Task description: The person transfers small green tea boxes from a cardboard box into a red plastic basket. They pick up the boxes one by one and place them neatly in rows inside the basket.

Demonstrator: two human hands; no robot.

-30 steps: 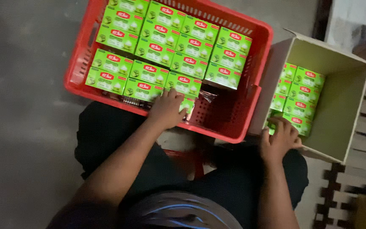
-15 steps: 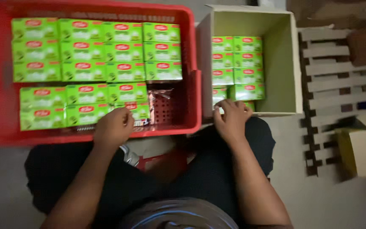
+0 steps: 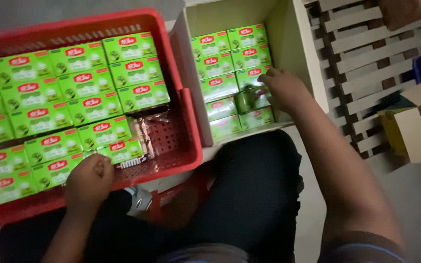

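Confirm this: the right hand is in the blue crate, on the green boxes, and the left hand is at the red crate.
Wrong container. In the head view the right hand rests on green boxes in a beige carton, not a blue crate. The left hand is at the red crate.

The green boxes point(image 3: 69, 122) in the red crate point(image 3: 186, 112) are small cartons with a red label on top. They lie flat, in tight rows, and they fill most of the crate. At 5 o'clock of these rows one corner of the crate floor is bare.

The second group of green boxes point(image 3: 227, 63) sits at 3 o'clock from the crate, inside the cream carton point(image 3: 296, 44). They stand in two columns, touching each other.
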